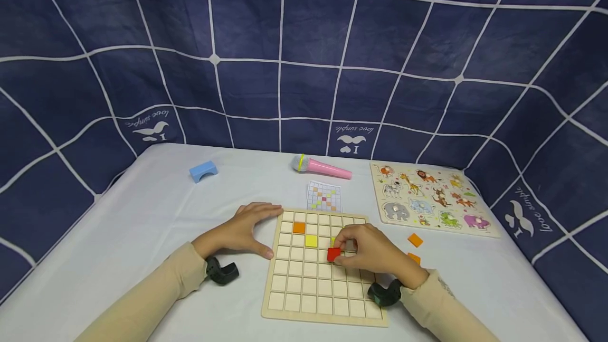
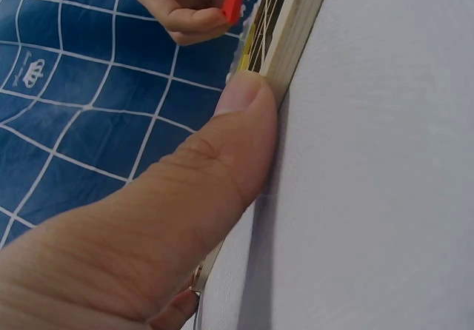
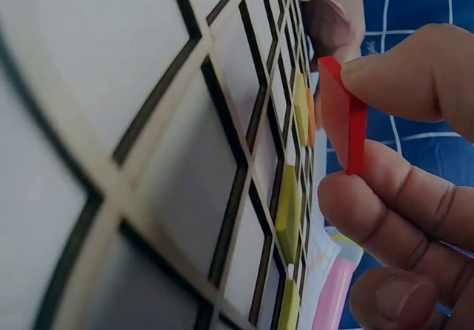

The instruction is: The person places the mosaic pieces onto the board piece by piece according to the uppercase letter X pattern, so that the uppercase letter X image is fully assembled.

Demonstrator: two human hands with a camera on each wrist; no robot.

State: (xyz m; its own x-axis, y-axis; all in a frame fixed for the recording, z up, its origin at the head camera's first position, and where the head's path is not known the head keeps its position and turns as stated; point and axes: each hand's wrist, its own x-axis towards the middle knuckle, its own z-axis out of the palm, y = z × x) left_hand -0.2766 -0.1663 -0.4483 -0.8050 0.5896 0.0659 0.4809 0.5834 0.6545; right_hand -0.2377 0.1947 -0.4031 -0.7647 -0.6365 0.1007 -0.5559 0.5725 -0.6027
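Right wrist view: we count three yellow tiles (image 3: 287, 215) on the board (image 1: 309, 302); the head view shows us two.
Left wrist view: we see the left hand's (image 2: 141, 234) thumb touching the board's edge, the hand spread.
Hidden: the right hand (image 1: 368, 247) partly covers one yellow tile.
Red tile (image 1: 333, 255): raised off the board, pinched between right thumb and fingertips.

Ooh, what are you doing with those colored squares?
A person's right hand pinches a red tile just above a wooden grid board, while the left hand touches the board's left edge. An orange tile and some yellow tiles sit on the board. A pattern card lies beyond it.
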